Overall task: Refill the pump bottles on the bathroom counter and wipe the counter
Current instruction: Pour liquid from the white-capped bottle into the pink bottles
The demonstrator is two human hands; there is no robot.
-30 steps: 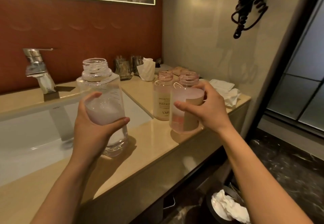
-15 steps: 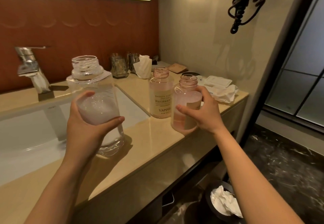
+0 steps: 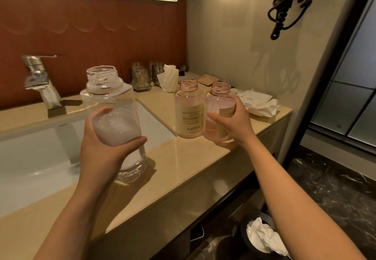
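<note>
Head view: left hand at 8 o'clock of frame, fingers and thumb wrapped round the lower half of the large clear bottle, firm hold. The bottle is upright with an open threaded neck and cloudy white foamy liquid inside; its base is at the counter right by the sink edge, and whether it rests there or is just lifted cannot be told. Right hand at 3 o'clock of centre, curled round the pink bottle from its right side, thumb across the front. This bottle is upright with an open neck and is part full of pink liquid; its base is low at the counter, contact unclear. The labelled bottle, marked YAPING, stands on the counter touching or just beside the pink one, at its 9 o'clock, also with an open neck, nobody holding it. Faucet at 10 o'clock, behind the sink. Two glass tumblers and a tissue at 12 o'clock, against the back wall. White wipes pack at 2 o'clock, beyond the right hand, near the counter's far end. Coiled black cord hangs on the wall at 1 o'clock. Black bin with crumpled white paper on the floor at 5 o'clock, below the counter edge.
</note>
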